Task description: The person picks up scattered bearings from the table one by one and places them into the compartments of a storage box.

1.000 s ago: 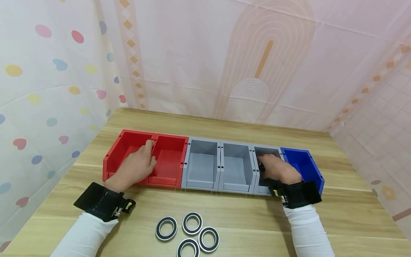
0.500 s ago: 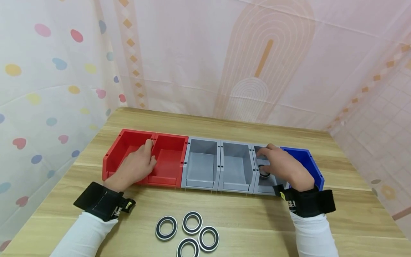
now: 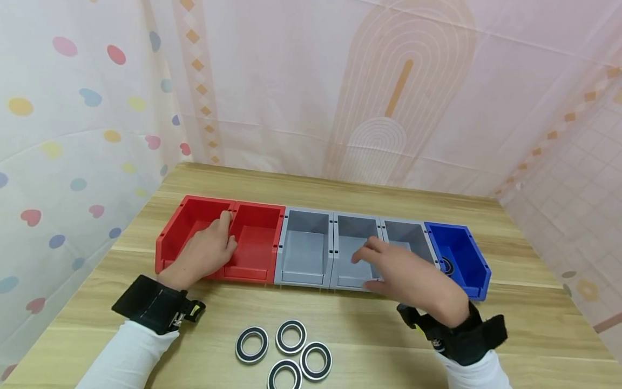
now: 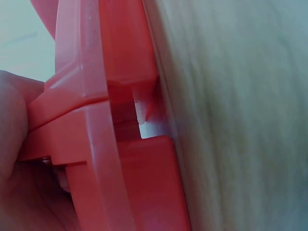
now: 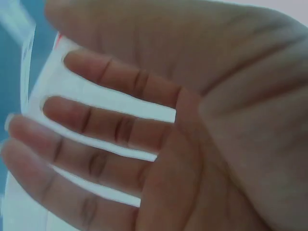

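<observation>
My left hand [image 3: 204, 253] grips the adjoining walls of the two red bins, its fingers over the divider; the left red bin [image 3: 169, 237] and right red bin [image 3: 257, 224] stand side by side. In the left wrist view, fingers show against the edge of a red bin [image 4: 96, 154]. My right hand [image 3: 405, 273], fingers spread and holding nothing, hangs over the front of the grey bins. The palm [image 5: 183, 168] faces the right wrist camera. The lower part of the rightmost grey bin [image 3: 408, 232] is hidden behind that hand. A ball bearing [image 3: 447, 266] shows inside the blue bin [image 3: 466, 254].
Several black-sealed ball bearings [image 3: 252, 346] lie on the wooden table [image 3: 369, 346] at the front. Two more grey bins, the left one [image 3: 305, 248] and the middle one [image 3: 350, 248], complete the row. Patterned curtains [image 3: 272, 97] hang behind and at the sides.
My right hand has let go of a ball bearing in the rightmost grey bin and moved out, left and toward me. The blue bin's bearing has come into view. My left hand has stayed put.
</observation>
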`<state>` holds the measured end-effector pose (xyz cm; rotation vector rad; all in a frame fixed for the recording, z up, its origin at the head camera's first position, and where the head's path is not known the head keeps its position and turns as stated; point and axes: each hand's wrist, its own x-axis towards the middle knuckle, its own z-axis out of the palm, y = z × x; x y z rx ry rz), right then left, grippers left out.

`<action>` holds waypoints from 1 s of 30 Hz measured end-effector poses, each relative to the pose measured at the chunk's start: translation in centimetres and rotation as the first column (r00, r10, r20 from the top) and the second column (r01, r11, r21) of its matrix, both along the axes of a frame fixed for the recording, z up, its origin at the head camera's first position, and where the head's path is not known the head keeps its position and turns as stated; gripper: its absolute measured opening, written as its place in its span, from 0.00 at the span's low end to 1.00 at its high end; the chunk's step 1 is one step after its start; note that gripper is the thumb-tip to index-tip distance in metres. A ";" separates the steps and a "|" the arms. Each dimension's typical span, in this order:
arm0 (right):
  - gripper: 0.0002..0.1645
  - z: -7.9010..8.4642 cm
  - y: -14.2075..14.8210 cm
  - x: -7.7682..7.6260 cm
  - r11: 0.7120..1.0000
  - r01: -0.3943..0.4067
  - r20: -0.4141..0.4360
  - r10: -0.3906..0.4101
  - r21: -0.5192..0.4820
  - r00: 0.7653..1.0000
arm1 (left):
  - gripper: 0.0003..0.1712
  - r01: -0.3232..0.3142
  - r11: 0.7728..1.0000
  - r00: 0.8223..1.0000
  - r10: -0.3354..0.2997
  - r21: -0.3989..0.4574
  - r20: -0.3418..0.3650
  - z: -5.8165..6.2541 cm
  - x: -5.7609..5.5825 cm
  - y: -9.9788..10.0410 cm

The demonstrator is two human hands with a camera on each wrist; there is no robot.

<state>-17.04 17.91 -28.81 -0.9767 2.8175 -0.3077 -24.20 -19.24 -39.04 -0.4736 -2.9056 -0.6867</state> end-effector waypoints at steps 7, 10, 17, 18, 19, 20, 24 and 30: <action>0.24 -0.6 -2.1 1.4 0.990 -0.131 -0.006 0.132 0.056 0.991 | 0.24 -0.002 1.000 1.000 0.002 -0.003 0.001 0.0 0.0 0.1; 0.26 -0.9 -3.0 2.0 0.985 -0.146 0.015 0.145 0.089 0.989 | 0.24 -0.002 1.000 1.000 0.002 -0.002 0.003 0.1 0.0 0.1; 0.29 -2.2 -5.1 3.1 0.954 -0.258 0.027 0.257 0.155 0.966 | 0.25 -0.004 1.000 1.000 0.004 0.005 0.012 0.1 0.1 0.0; 0.29 -2.4 -5.4 3.2 0.947 -0.277 0.023 0.277 0.164 0.961 | 0.25 -0.005 1.000 1.000 0.005 0.005 0.013 0.1 0.1 0.0; 0.29 -2.6 -5.6 3.3 0.940 -0.294 0.020 0.295 0.174 0.955 | 0.25 -0.006 1.000 1.000 0.006 0.005 0.013 0.1 0.1 0.0; 0.29 -2.8 -5.8 3.4 0.932 -0.311 0.016 0.314 0.185 0.949 | 0.25 -0.006 1.000 1.000 0.006 0.004 0.013 0.1 0.1 0.0; 0.29 -3.6 -6.6 3.8 0.907 -0.358 0.022 0.362 0.222 0.932 | 0.25 -0.006 1.000 1.000 0.006 0.001 0.012 0.1 0.0 0.0; 0.29 -4.8 -7.5 4.1 0.907 -0.346 0.137 0.321 0.240 0.937 | 0.24 -0.001 1.000 1.000 0.001 -0.001 0.012 0.2 0.0 0.0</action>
